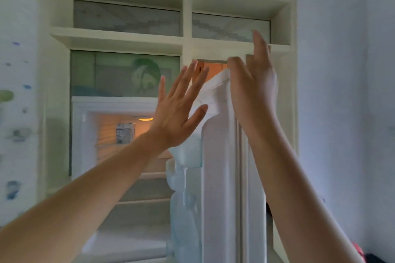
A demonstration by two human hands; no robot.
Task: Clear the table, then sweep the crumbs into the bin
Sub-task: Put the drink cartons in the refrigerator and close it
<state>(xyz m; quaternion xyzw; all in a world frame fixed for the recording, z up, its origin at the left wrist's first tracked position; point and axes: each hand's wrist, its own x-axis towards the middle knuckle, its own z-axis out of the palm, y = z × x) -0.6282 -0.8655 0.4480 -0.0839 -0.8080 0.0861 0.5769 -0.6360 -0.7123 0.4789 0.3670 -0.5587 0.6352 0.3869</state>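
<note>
Two bare forearms fill the lower foreground, both cut off by the bottom edge; the left forearm (85, 194) rises from the lower left, the right forearm (299, 188) from the lower right. Left hand (179, 111): fingers straight and spread, holding nothing, in front of the inner face of the fridge door (222, 156); contact with the door cannot be told. Right hand (252, 85): at the door's top corner, thumb curled over the upper edge, index finger straight and pointing up; the remaining fingers are hidden behind the door, so a full grip cannot be confirmed, though the thumb hooks the edge. One fridge (119, 126), door swung open toward the camera, seen nearly edge-on; interior lit orange by one lamp (145, 118); one blurred container (125, 133) on an inner shelf, contents unreadable. Door-shelf bins (183, 177) on the inner face are pale and hard to separate; count uncertain. Fridge stands in a cream alcove frame (183, 42) with two upper cubbies and patterned glass panes. Several small blurred marks on the left wall (19, 70); identity unclear. A red object (358, 250) at the lower right is mostly hidden. Table, crumbs and bin: none in view.
</note>
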